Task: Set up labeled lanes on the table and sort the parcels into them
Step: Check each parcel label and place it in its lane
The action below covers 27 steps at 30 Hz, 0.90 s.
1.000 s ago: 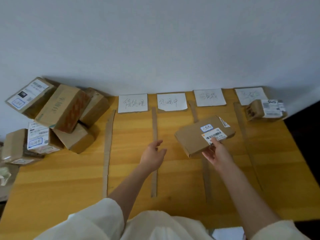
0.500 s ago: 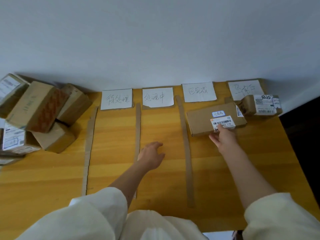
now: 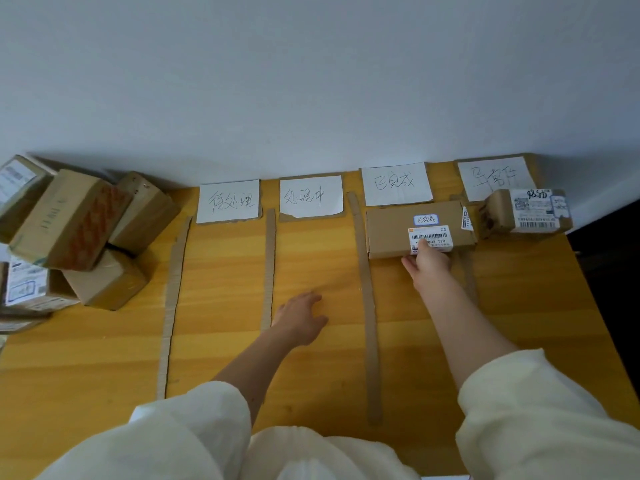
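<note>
Nearest the camera we note two cream sleeves [image 3: 540, 410] reaching forward over the yellow wooden surface [image 3: 104, 358]. The left hand [image 3: 299, 318] rests palm-down on the surface in the second lane, fingers relaxed and spread, holding nothing. The right hand [image 3: 429, 266] reaches further out; its thumb lies on the barcode label of a flat brown parcel [image 3: 391, 233] and its fingers curl at the parcel's near edge (we cannot tell how far they go beneath it).

Four cardboard strips mark the lanes: one at the left [image 3: 171, 306], a second [image 3: 269, 268] beside the left hand, a third [image 3: 367, 306] running between the two arms, and a fourth [image 3: 467, 271] partly hidden behind the right hand and parcel.

The flat parcel lies in the third lane, its right end reaching across the fourth strip, directly below the third paper label [image 3: 396, 183]. It carries a small blue-bordered handwritten sticker above the barcode label.

At the far edge, against the pale wall [image 3: 311, 81], sit the remaining handwritten paper labels: the first [image 3: 228, 201], the second [image 3: 311, 195] and the fourth [image 3: 495, 176]. A smaller parcel [image 3: 526, 213] with printed labels sits in the fourth lane, just beside the flat parcel.

At far left a pile of unsorted boxes [image 3: 69, 230] leans together, outside the lanes.
</note>
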Tool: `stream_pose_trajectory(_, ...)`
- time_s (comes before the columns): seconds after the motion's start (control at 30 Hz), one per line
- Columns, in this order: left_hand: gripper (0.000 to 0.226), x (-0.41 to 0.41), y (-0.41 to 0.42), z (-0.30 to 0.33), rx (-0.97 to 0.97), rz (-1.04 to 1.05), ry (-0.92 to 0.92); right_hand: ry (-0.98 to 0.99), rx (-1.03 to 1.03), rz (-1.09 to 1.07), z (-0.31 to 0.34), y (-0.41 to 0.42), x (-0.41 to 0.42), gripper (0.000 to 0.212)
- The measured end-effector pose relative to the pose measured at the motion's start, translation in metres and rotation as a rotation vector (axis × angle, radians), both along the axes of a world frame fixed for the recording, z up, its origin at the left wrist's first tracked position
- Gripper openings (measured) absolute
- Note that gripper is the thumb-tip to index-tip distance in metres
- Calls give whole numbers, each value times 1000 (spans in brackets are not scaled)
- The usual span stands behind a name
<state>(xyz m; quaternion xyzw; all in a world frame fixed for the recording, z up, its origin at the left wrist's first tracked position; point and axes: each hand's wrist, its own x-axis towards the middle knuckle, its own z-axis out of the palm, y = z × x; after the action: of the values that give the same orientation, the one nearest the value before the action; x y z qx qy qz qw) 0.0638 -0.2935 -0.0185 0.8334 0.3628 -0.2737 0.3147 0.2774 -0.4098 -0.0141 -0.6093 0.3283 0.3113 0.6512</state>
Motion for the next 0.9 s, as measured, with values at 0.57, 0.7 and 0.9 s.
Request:
stream_pose_trajectory(0.57,52,-10,-2,9,26,63,-129,48,-36,247,16,-16,-40,16)
stream_pose_trajectory(0.7,44,-24,6,23,60,175,-236,46,11,358,24,1,-68,19)
stream_pose_trajectory(0.9,33,-71,26,37,133,424,-339,-9,23,536,31,39,-122,20)
